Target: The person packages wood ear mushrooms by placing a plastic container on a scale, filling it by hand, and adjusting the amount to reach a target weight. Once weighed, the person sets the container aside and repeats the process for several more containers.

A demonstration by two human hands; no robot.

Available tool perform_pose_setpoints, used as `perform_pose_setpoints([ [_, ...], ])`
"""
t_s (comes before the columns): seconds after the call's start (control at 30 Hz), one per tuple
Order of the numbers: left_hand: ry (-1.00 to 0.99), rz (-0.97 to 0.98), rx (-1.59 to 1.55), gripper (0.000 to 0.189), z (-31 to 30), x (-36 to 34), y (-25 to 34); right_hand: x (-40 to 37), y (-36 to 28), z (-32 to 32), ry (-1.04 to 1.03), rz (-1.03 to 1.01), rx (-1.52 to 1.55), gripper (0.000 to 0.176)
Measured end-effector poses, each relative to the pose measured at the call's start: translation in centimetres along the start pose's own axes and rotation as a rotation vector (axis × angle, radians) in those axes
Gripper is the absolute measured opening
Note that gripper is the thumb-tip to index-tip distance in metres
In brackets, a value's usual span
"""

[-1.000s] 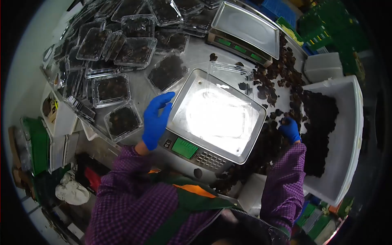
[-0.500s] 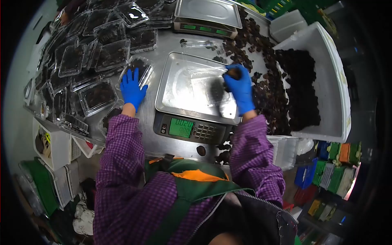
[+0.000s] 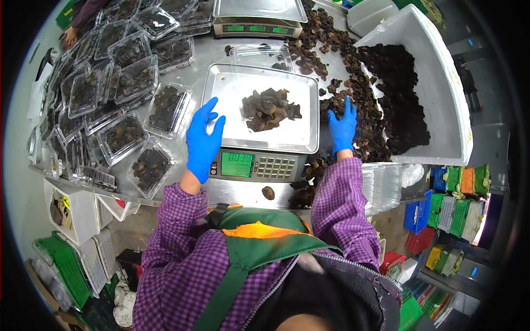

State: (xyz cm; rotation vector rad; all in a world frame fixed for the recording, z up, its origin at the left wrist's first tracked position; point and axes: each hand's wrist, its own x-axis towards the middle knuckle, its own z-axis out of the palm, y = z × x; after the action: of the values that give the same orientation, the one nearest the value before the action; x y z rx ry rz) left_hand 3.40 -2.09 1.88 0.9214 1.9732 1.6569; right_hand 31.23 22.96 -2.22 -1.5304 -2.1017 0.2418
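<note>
On the pan of a digital scale [image 3: 223, 83] lies a heap of dark brown wood ear mushrooms [image 3: 269, 110]; overexposure hides whether a clear container is under it. My left hand [image 3: 203, 142], in a blue glove, is at the pan's left edge with thumb and fingers apart, holding nothing. To the right of the pan, my right hand [image 3: 343, 129], also gloved in blue, spreads its fingers over loose wood ear mushrooms [image 3: 364, 118] and grips none. The green display [image 3: 237, 164] shows small digits.
Filled clear clamshell boxes [image 3: 124, 138] are piled on the left of the metal table. A white foam box [image 3: 450, 110] tipped at the right spills more mushrooms. Behind stands a second scale [image 3: 256, 27], with a clear lid [image 3: 259, 53] before it. Another person's hand [image 3: 70, 36] shows far left.
A mushroom heap now lies on the pan. My right hand has moved off the pan to the right, opening; my left hand has left the boxes for the pan's left edge.
</note>
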Motion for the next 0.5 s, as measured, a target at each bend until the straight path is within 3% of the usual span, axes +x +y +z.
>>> perform_pose_setpoints([
  [0.07, -0.014, 0.131, 0.074, 0.048, 1.1, 0.4, 1.1, -0.2, 5.5, 3.8, -0.152, 0.264, -0.153, 0.096],
  [0.13, -0.052, 0.123, 0.131, 0.052, 2.4, 0.6, 0.6, -1.8, 3.9, 3.9, -0.309, 0.237, -0.365, 0.097],
  [0.17, -0.109, 0.054, 0.111, 0.054, 3.2, 0.7, 0.3, -1.9, 5.1, 5.2, -0.240, 0.151, -0.273, 0.075],
  [0.2, -0.171, -0.019, 0.090, 0.056, 3.8, 0.8, 0.2, -1.9, 5.3, 5.9, -0.244, 0.152, -0.265, 0.075],
  [0.23, -0.224, -0.103, 0.082, 0.058, 4.3, 0.9, 0.1, -2.1, 6.0, 6.4, -0.293, 0.169, -0.076, 0.061],
  [0.3, -0.222, -0.012, 0.111, 0.058, 5.4, 1.3, -1.6, -2.0, 9.3, 9.1, -0.281, 0.123, 0.194, 0.028],
  [0.33, -0.210, 0.072, 0.135, 0.057, 5.7, 1.4, -2.3, -2.0, 9.2, 8.4, -0.280, 0.129, 0.194, 0.028],
  [0.4, -0.232, 0.097, 0.135, 0.055, 5.7, 1.8, -2.5, -1.3, 7.5, 4.8, -0.401, 0.314, 0.509, 0.020],
  [0.5, -0.255, 0.133, 0.226, 0.053, 5.8, 1.9, -3.0, -0.3, 2.2, -1.3, -0.401, 0.344, 0.749, 0.016],
])
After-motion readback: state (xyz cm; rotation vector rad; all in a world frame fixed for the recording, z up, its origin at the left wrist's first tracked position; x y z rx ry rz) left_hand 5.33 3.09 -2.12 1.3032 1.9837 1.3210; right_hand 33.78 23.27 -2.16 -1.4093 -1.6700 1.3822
